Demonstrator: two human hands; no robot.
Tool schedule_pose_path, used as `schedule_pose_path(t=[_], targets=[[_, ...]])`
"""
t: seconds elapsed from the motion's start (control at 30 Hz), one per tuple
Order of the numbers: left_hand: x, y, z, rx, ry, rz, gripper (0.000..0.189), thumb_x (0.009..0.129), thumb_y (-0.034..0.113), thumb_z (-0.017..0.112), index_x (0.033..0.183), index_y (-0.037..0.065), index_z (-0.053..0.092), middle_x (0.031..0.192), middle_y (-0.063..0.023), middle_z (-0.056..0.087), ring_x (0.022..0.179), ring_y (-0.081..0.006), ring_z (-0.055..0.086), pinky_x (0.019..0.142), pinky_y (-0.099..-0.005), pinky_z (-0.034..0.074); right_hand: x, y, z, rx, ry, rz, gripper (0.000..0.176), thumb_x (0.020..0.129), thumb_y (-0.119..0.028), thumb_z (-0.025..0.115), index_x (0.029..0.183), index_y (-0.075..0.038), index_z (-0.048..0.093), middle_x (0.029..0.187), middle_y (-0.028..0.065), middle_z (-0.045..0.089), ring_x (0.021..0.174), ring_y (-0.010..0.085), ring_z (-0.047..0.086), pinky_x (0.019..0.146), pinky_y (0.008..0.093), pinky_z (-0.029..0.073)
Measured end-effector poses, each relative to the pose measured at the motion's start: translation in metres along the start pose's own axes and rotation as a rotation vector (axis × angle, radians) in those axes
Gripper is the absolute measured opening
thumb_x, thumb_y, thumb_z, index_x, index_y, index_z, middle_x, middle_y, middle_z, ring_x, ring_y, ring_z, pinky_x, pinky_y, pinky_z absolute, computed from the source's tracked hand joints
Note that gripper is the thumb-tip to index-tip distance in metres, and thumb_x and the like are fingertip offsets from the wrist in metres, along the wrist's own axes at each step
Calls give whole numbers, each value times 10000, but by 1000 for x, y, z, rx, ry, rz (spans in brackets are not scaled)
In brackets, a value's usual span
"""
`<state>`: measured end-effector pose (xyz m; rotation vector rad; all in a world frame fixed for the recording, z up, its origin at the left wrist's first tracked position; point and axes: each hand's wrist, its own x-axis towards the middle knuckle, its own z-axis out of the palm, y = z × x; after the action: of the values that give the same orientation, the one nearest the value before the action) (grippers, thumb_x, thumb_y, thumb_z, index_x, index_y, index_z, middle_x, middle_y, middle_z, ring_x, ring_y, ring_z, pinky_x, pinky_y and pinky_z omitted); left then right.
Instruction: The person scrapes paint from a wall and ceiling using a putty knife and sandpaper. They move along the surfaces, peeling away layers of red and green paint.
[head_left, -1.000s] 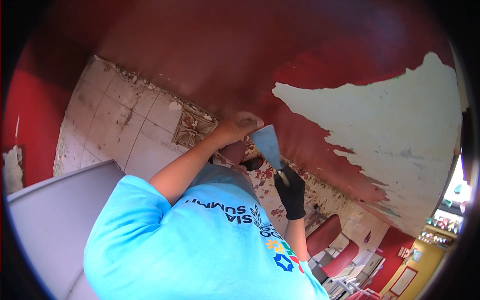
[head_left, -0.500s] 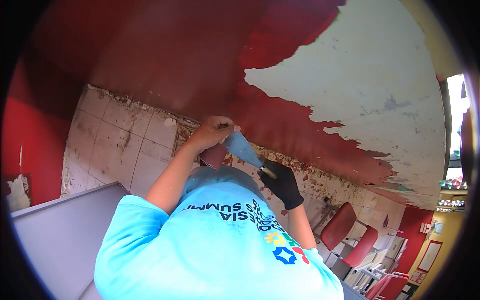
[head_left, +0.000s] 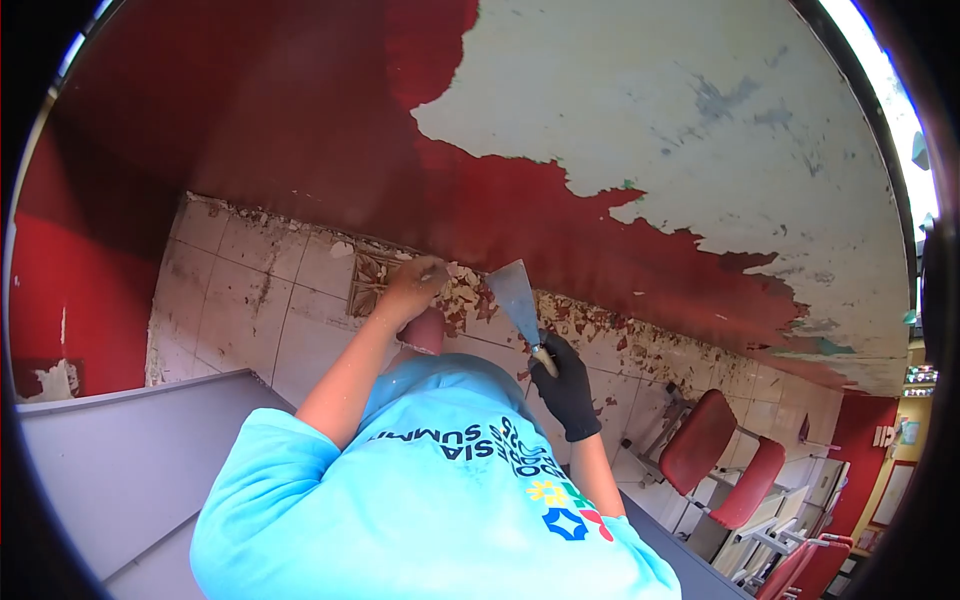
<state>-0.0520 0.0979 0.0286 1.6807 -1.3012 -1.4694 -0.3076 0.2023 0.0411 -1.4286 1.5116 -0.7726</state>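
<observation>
My left hand [head_left: 415, 287], bare, is in front of my chest with its fingers curled together; what they pinch, if anything, is too small to tell. A dull red piece [head_left: 425, 330] shows just below that hand; whether the hand holds it is unclear. My right hand [head_left: 562, 385], in a black glove, is closed around the light handle of a scraper [head_left: 516, 298]. The scraper's wide metal blade points up toward the wall and is apart from my left hand. Red paint [head_left: 300, 130] with a ragged edge borders a bare pale wall area [head_left: 680, 120].
Paint flakes and debris [head_left: 600, 325] lie along the foot of the wall on the tiled floor [head_left: 240, 265]. A grey panel [head_left: 130, 440] stands at the left. Red chairs [head_left: 697, 442] and white furniture are at the lower right.
My left hand has let go of the scraper blade and moved slightly left and down. The scraper in my right hand now points more upward. The whole view has shifted.
</observation>
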Motion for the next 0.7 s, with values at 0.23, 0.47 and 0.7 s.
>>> schedule_pose_path(t=[0.23, 0.47, 0.7], targets=[[-25, 0, 44, -275, -201, -50, 270, 888, 237, 537, 1010, 7, 608, 991, -120, 651, 847, -129, 557, 817, -277, 410, -7, -14, -28, 334, -226, 320, 441, 809, -72, 548, 1236, -87, 442, 849, 38, 562, 630, 83, 548, 513, 236, 436], [16, 24, 45, -448, -312, -60, 276, 889, 286, 558, 1001, 36, 585, 833, -57, 647, 662, -67, 487, 595, -220, 397, 17, -25, -42, 481, -276, 292, 469, 811, -45, 522, 1270, -74, 429, 853, 42, 542, 562, 74, 512, 475, 215, 414], [57, 46, 69, -572, -314, -196, 284, 882, 325, 566, 1015, 75, 580, 917, -68, 647, 489, -17, 396, 469, -161, 359, 38, -42, -59, 406, -136, 350, 515, 805, -34, 521, 1306, -64, 410, 859, 28, 535, 566, 62, 486, 475, 211, 404]])
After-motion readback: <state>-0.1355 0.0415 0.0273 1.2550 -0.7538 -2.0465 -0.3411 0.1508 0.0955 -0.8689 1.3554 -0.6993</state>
